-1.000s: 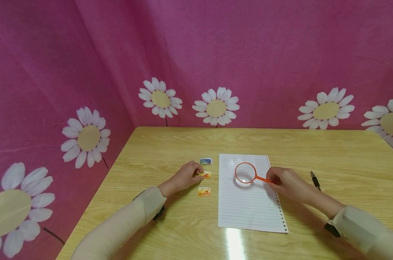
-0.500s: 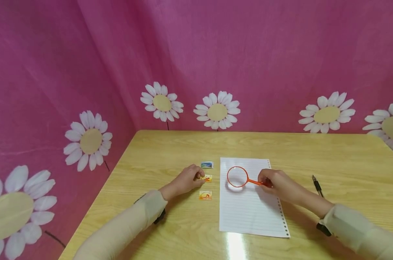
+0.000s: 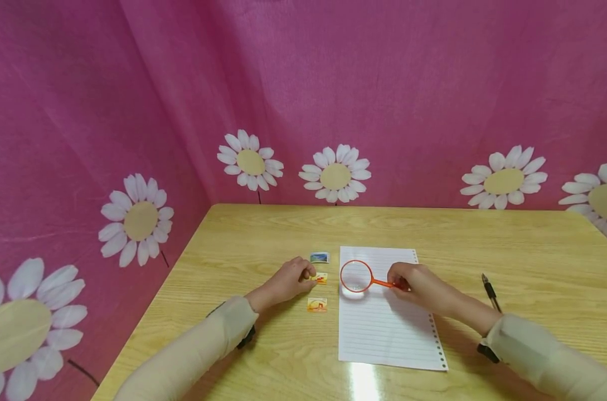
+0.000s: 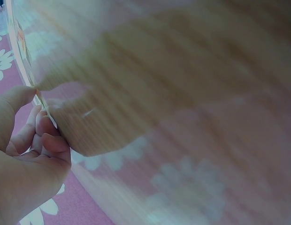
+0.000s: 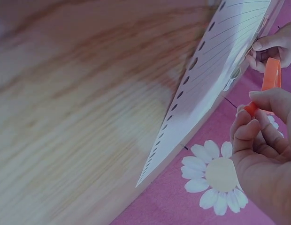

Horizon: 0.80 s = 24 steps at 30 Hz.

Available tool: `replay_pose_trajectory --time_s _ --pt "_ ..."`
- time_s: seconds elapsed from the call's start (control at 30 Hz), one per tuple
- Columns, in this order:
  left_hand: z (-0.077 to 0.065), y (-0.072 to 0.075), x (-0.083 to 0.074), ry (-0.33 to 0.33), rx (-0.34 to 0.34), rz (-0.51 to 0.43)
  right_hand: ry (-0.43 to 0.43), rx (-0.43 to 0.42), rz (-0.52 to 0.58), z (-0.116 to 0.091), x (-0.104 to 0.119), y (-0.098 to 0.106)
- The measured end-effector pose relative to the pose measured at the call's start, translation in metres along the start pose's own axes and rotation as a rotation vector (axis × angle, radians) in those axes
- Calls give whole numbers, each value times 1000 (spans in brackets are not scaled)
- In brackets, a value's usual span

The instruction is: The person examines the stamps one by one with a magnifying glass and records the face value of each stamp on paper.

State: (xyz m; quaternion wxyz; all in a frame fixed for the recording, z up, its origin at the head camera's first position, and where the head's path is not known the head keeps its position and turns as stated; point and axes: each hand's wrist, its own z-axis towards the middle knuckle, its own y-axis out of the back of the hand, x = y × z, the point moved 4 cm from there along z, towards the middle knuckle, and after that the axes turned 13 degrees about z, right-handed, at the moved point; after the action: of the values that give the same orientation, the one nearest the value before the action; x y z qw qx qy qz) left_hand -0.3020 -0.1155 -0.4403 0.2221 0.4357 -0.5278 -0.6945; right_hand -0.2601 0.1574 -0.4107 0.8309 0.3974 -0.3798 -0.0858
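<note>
My left hand (image 3: 285, 278) rests on the table with thumb and fingertips pinching the left edge of a yellow-and-red postage stamp (image 3: 321, 278), the middle one of a column. Above it lies a blue picture stamp (image 3: 320, 257), below it an orange-yellow stamp (image 3: 317, 304). In my right hand (image 3: 418, 284) is the handle of a red-rimmed magnifying glass (image 3: 373, 278), pinched between thumb and curled fingers. Its round lens hangs over the upper left of a lined sheet of paper (image 3: 383, 328), and small pencil-grey writing shows through it. The right wrist view has the red handle (image 5: 250, 108) between thumb and fingers.
A black pen (image 3: 491, 291) lies right of the paper, beside my right forearm. The wooden table (image 3: 263, 228) ends at a pink curtain (image 3: 383, 83) with white daisies. The paper's punched holes run down its right edge.
My right hand has carried the magnifying glass left across the paper, so its lens now covers the small writing. The left hand stays at the middle stamp. The head view has tilted slightly up.
</note>
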Motion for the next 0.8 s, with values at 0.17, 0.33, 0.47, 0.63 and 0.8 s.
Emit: replay_pose_trajectory --time_s 0.17,0.33,0.47,0.63,0.8 --pt "-1 0 0 4 4 -5 23 12 5 6 1 -5" --pt "-1 1 0 1 2 -3 34 21 21 10 3 -8" --pt "-1 2 -1 -14 -4 3 45 14 33 13 4 -11" --pt "-1 2 -1 -18 -6 2 73 6 40 18 6 -14" --pt "-1 1 0 -29 -12 12 85 3 42 21 8 -17"
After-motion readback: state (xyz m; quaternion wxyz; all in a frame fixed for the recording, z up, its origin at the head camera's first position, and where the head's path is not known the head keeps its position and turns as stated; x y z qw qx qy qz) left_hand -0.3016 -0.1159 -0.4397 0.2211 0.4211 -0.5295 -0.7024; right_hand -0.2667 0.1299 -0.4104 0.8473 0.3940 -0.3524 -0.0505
